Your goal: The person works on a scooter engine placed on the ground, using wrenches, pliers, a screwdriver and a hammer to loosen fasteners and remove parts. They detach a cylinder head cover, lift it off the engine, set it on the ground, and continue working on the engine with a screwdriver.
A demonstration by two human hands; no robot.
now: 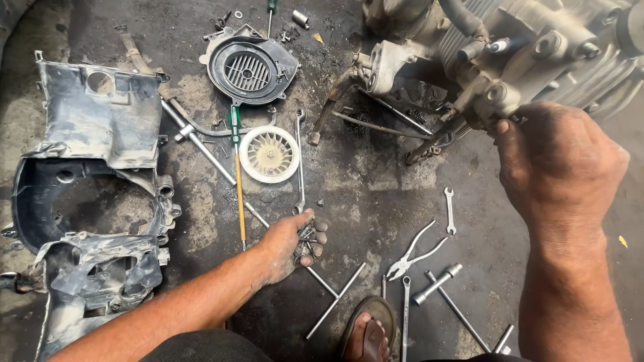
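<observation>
Engine (510,60), grey and grimy, sits on the oil-stained floor (376,194) with its covers already off. A black fan shroud (251,70), a white plastic fan wheel (270,154) and broken dark plastic body panels (87,194) all lie apart from it. Judged from that, the stripping looks well advanced, while the engine block itself is in one piece, so most of the inner work appears not yet done.

The right hand (557,167) is up against the lower front corner of the engine, fingers curled out of sight behind the knuckles. Whether this grip pinches a bolt or merely steadies the casting I cannot tell.

The left hand (288,245) reaches down to the floor, its grip narrow and closed over a few small dark parts, bolts or sockets as far as can be made out. It rests on the long steel T-handle wrench (221,164), whose shaft runs away from the fingers. Just beyond the fingertips lies a combination spanner (300,161), and beside the thumb a green-handled screwdriver (237,181).

Toward the right hand's side of that grip lie pliers (410,255), a small open-ended spanner (449,211) and a socket wrench (437,283). A sandalled foot (367,332) sits near.
</observation>
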